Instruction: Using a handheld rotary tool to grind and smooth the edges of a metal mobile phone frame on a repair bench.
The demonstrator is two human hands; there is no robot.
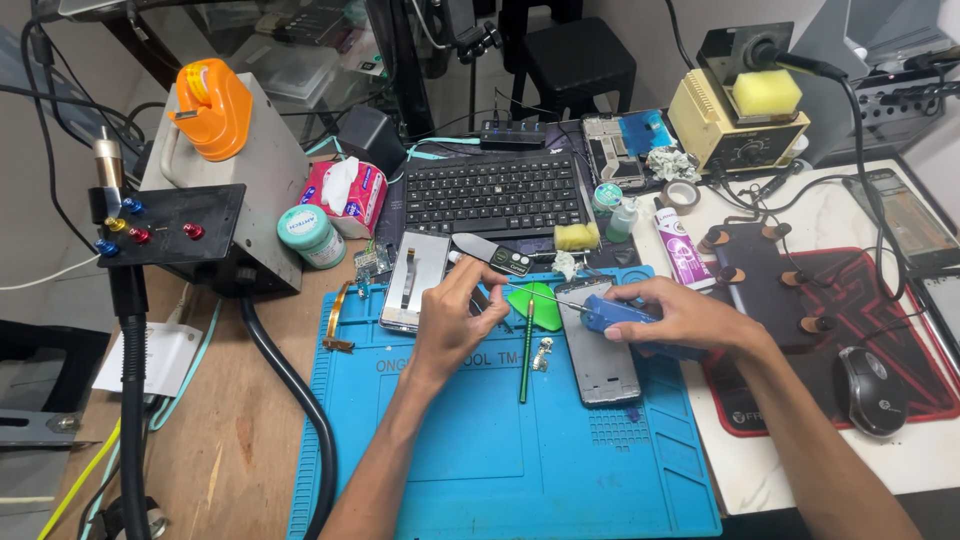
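- Head view: the right hand (690, 318) grasps a blue-handled screwdriver (612, 313) in clenched fingers, over a phone frame (600, 355) on the blue mat (480, 450).
- The screwdriver's long axis runs left-right; its thin shaft points left toward the left hand (455, 315).
- The left hand's fingers pinch at something too small to identify.
- A green pencil-like tool (525, 350) lies near-far between the hands, beside a green pick (545, 305).
- Far on the surface: a keyboard (495, 192); at right, a mouse (872, 390).
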